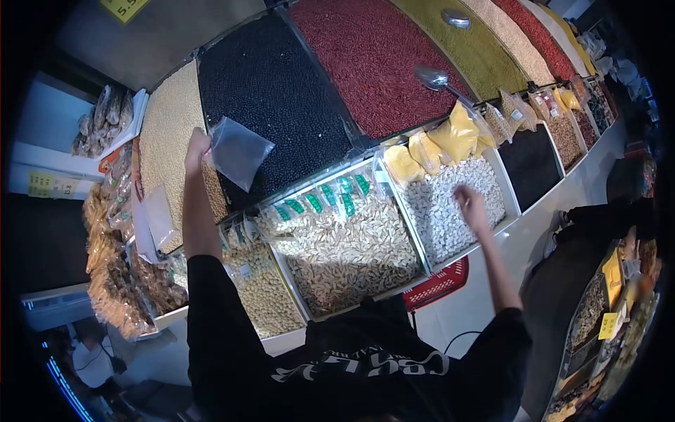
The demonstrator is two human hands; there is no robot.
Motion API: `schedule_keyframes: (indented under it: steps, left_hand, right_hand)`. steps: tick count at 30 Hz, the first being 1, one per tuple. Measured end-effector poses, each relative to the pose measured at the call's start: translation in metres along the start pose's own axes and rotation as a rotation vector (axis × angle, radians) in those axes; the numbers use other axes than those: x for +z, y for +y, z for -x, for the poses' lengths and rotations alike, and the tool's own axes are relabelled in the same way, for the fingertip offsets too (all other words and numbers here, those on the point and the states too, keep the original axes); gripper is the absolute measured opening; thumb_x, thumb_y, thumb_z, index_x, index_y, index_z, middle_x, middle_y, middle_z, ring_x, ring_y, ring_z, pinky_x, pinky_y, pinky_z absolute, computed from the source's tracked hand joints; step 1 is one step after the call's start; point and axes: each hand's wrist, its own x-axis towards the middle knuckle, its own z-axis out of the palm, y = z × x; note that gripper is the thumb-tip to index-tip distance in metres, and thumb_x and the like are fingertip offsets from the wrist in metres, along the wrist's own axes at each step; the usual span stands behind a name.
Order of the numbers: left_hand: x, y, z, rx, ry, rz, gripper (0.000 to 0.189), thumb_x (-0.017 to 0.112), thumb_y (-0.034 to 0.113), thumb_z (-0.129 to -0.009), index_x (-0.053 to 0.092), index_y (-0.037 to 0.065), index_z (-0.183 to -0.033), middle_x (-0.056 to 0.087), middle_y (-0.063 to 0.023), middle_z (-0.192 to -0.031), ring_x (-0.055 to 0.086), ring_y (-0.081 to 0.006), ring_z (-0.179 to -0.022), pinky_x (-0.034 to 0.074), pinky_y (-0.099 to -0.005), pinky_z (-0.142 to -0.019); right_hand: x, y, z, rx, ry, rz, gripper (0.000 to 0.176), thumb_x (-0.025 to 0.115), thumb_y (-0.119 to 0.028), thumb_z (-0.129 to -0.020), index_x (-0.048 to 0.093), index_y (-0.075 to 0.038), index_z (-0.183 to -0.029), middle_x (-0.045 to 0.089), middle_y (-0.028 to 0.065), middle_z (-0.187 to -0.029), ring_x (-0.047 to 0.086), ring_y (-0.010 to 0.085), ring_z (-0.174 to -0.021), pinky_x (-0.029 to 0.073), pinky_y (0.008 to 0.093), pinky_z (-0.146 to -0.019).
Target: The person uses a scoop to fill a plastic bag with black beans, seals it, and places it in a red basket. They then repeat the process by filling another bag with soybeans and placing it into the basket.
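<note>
My left hand point(199, 146) is raised over the pale yellow beans point(166, 112) at the left, its fingers closed on the edge of a clear plastic bag point(241, 153). The bag hangs out to the right, over the black beans point(274, 91), and looks flat. My right hand point(472, 209) is above a bin of small white cubes point(439, 211). Its fingers are curled in; what they hold, if anything, is too small to make out.
A metal scoop point(434, 79) lies on the red beans point(365, 56); another scoop point(455, 18) rests on green beans. Yellow-filled bags point(453, 133) line the cube bin's back. Pale flat seeds point(351, 260) fill the neighbouring bin. A red basket point(439, 285) sits below the counter.
</note>
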Motion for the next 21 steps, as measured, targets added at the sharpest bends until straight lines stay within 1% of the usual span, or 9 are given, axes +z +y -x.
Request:
schedule_keyframes:
  steps: [2,3,6,9,12,13,16,17,21]
  left_hand:
    - [-0.011,0.003,-0.002,0.038,-0.171,0.034,0.026,0.057,0.013,-0.083,0.057,-0.003,-0.104,0.059,-0.0083,-0.067,0.056,-0.0146,-0.055,0.044,-0.0263,-0.05]
    - [-0.021,0.025,0.028,0.06,-0.231,0.051,0.022,0.058,0.014,-0.084,0.059,-0.002,-0.099,0.057,-0.0054,-0.063,0.053,-0.0114,-0.052,0.041,-0.0242,-0.048]
    - [-0.051,0.074,0.099,0.162,-0.221,0.148,0.014,0.059,0.015,-0.087,0.062,0.002,-0.092,0.055,-0.0016,-0.061,0.049,-0.0074,-0.05,0.038,-0.0215,-0.047]
    - [-0.085,0.105,0.16,0.257,-0.097,0.183,0.013,0.057,0.014,-0.089,0.062,0.003,-0.091,0.056,-0.001,-0.064,0.05,-0.0068,-0.053,0.039,-0.0206,-0.05]
    - [-0.114,0.127,0.219,0.312,0.051,0.186,0.014,0.054,0.013,-0.091,0.062,0.002,-0.092,0.058,-0.0012,-0.068,0.052,-0.0063,-0.058,0.04,-0.0199,-0.055]
    - [-0.12,0.129,0.234,0.329,0.099,0.191,0.014,0.054,0.013,-0.091,0.062,0.001,-0.092,0.058,-0.0014,-0.07,0.053,-0.0062,-0.061,0.04,-0.0197,-0.057]
    - [-0.128,0.124,0.264,0.344,0.221,0.203,0.014,0.054,0.011,-0.091,0.061,0.0,-0.093,0.059,-0.0019,-0.075,0.054,-0.0062,-0.066,0.041,-0.0207,-0.06]
    - [-0.126,0.125,0.274,0.381,0.254,0.221,0.014,0.054,0.011,-0.091,0.061,-0.001,-0.093,0.059,-0.0026,-0.076,0.054,-0.0071,-0.066,0.042,-0.0215,-0.061]
    - [-0.118,0.114,0.312,0.414,0.321,0.099,0.015,0.054,0.01,-0.09,0.06,-0.003,-0.092,0.058,-0.0055,-0.079,0.055,-0.0096,-0.069,0.043,-0.022,-0.063]
  right_hand:
    - [-0.026,0.013,-0.098,-0.071,0.156,0.084,0.014,0.054,-0.006,-0.084,0.06,-0.003,-0.095,0.063,0.0182,-0.086,0.062,0.0359,-0.078,0.048,0.0402,-0.07]
    - [-0.037,0.027,-0.143,-0.235,0.276,0.241,0.014,0.052,-0.007,-0.084,0.059,-0.003,-0.095,0.063,0.0182,-0.088,0.061,0.0363,-0.08,0.047,0.0428,-0.071]
    - [-0.041,0.085,-0.251,0.043,0.267,0.586,0.024,0.042,-0.009,-0.086,0.059,-0.002,-0.101,0.063,0.0242,-0.094,0.062,0.0383,-0.086,0.05,0.0446,-0.074]
    - [-0.026,0.097,-0.286,0.278,0.057,0.747,0.029,0.037,-0.017,-0.09,0.054,-0.001,-0.107,0.064,0.0247,-0.096,0.063,0.039,-0.088,0.05,0.0484,-0.078]
    - [0.001,0.106,-0.297,0.085,0.188,0.944,0.031,0.033,-0.02,-0.093,0.054,-0.003,-0.109,0.065,0.0222,-0.093,0.064,0.0373,-0.087,0.049,0.0502,-0.078]
    - [0.008,0.102,-0.299,0.056,0.225,0.968,0.031,0.032,-0.021,-0.094,0.058,-0.005,-0.098,0.065,0.0181,-0.091,0.064,0.0342,-0.088,0.048,0.0488,-0.08]
    - [0.007,0.082,-0.318,0.146,0.104,0.789,0.025,0.037,-0.017,-0.092,0.059,-0.007,-0.097,0.066,0.0162,-0.089,0.065,0.0312,-0.086,0.051,0.0466,-0.075]
    - [-0.002,0.064,-0.319,0.054,0.141,0.861,0.022,0.041,-0.016,-0.09,0.06,-0.006,-0.095,0.067,0.0168,-0.088,0.066,0.0305,-0.084,0.053,0.0435,-0.071]
    - [-0.067,-0.01,-0.328,0.033,-0.013,0.954,0.022,0.05,-0.019,-0.085,0.065,-0.005,-0.092,0.067,0.0167,-0.09,0.066,0.0305,-0.084,0.053,0.0413,-0.072]
